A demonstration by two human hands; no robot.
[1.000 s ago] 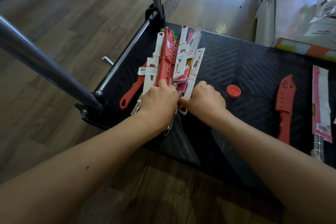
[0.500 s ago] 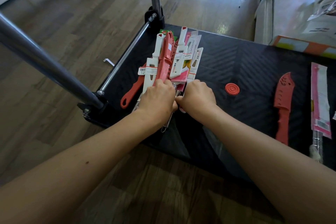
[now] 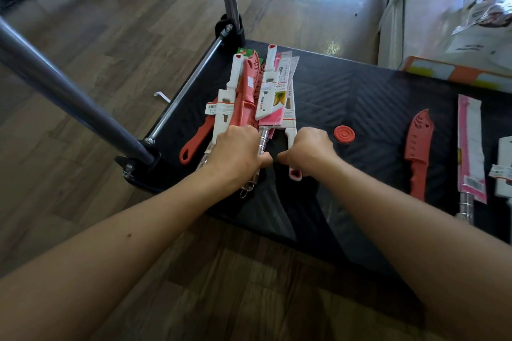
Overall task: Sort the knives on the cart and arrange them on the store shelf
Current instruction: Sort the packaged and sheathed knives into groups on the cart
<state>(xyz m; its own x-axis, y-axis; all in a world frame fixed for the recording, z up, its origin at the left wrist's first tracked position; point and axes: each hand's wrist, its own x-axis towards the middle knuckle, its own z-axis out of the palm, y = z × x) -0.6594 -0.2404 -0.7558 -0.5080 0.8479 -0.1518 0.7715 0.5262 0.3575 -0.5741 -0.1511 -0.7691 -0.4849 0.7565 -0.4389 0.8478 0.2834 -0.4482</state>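
Since the earlier frame the two hands have drawn slightly apart, a dark gap opening between them at the handle end of the bundle. The left hand [image 3: 238, 153] is curled around the handles of the fanned bundle of red, white and pink packaged kitchen knives [image 3: 257, 97]; the right hand [image 3: 306, 151] is closed over a white knife handle with a red-lined loop [image 3: 294, 173] just beside it. The blades fan out beyond the knuckles. These look light and stiff, but the smooth sheaths and card sleeves would likely slide over one another, so gripping the handles together seems safest. The black ribbed plastic cart deck [image 3: 360, 97] carries more stock well right of the right hand: a red sheathed knife [image 3: 418, 152] and a long pink-sleeved knife [image 3: 471, 147]. Wood-plank flooring surrounds the cart, with a pale shelf unit [image 3: 396, 8] beyond
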